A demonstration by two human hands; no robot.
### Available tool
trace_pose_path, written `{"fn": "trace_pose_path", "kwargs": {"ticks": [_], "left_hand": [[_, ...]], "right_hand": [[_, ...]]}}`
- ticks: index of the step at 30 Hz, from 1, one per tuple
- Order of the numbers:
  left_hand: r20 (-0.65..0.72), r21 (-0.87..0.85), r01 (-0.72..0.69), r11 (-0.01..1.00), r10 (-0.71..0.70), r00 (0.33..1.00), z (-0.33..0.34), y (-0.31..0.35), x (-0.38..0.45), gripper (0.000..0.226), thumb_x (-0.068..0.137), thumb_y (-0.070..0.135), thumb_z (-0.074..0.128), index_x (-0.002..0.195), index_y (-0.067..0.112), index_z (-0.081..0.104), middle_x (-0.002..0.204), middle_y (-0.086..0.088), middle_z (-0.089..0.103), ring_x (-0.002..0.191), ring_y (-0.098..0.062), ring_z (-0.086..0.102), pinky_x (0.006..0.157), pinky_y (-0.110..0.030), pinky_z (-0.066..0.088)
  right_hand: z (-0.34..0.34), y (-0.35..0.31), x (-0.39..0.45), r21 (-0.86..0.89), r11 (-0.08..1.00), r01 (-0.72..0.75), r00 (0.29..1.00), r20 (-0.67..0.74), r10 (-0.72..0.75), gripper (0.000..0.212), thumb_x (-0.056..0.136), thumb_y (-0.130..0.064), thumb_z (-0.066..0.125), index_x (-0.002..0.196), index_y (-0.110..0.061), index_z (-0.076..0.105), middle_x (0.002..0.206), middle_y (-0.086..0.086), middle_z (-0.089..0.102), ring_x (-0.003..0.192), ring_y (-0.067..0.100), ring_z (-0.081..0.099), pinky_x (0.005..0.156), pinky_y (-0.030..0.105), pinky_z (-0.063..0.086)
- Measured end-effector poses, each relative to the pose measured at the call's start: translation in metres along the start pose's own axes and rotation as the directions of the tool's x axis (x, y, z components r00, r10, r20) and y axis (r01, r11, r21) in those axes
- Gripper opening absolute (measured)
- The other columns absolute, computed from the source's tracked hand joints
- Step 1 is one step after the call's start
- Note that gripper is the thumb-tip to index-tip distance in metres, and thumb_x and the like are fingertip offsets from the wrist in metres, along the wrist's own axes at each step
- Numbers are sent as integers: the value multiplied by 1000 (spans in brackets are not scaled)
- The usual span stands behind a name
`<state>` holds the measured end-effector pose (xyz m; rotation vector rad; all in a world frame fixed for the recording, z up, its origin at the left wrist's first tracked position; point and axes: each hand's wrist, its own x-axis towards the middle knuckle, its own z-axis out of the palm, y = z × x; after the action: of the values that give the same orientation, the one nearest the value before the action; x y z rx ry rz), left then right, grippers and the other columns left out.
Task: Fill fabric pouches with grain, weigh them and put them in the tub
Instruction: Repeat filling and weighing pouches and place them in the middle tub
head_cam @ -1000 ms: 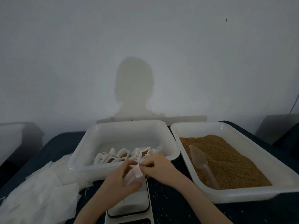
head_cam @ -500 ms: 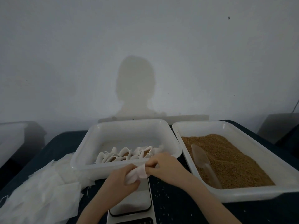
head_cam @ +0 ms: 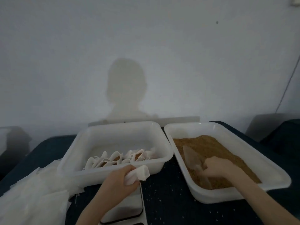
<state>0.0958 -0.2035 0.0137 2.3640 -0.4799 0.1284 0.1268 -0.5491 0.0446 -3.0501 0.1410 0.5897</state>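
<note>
My left hand (head_cam: pixel 119 180) grips a white fabric pouch (head_cam: pixel 138 174), its open mouth pointing right, above the scale (head_cam: pixel 125 210) in front of the left tub (head_cam: pixel 84 172). That white tub holds several filled pouches (head_cam: pixel 120 159) along its near side. The right tub (head_cam: pixel 235 140) is full of brown grain (head_cam: pixel 211 148). In it lies a clear plastic scoop (head_cam: pixel 191 157). My right hand (head_cam: pixel 215 167) reaches over the grain and curls its fingers round the scoop's handle.
A heap of empty white pouches (head_cam: pixel 32 197) lies at the left on the dark table (head_cam: pixel 164 200), which is sprinkled with loose grains. A pale wall stands close behind the tubs. A thin cable (head_cam: pixel 287 82) hangs at the far right.
My right hand left the pouch and moved right into the grain tub onto the scoop handle. My left hand alone keeps the pouch.
</note>
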Motion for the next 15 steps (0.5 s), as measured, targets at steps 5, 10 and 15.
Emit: {"fn": "trace_pose_path", "kwargs": {"ticks": [5,10,15], "left_hand": [[22,-28,-46,999,47,999,20,17,15,14,82,37,68,89,44,58,83,31,63,76,10,60,62,-7,42],[42,-38,-38,999,40,998,26,20,15,9,82,39,69,86,42,61,80,31,64,78,10,62,71,-11,45],[29,1,-42,999,42,999,22,16,12,15,81,38,71,78,46,59,80,38,60,80,14,57,71,-6,39]], "right_hand": [[17,4,12,35,999,16,996,82,-19,36,85,-55,59,80,-19,58,72,-4,52,58,13,47,52,25,36],[23,8,22,25,999,-31,999,25,31,40,86,-49,61,111,-19,56,101,0,61,90,18,61,67,27,46],[20,12,25,128,991,-46,999,9,45,35,88,-36,57,114,-15,49,97,0,55,83,16,55,64,25,43]]}}
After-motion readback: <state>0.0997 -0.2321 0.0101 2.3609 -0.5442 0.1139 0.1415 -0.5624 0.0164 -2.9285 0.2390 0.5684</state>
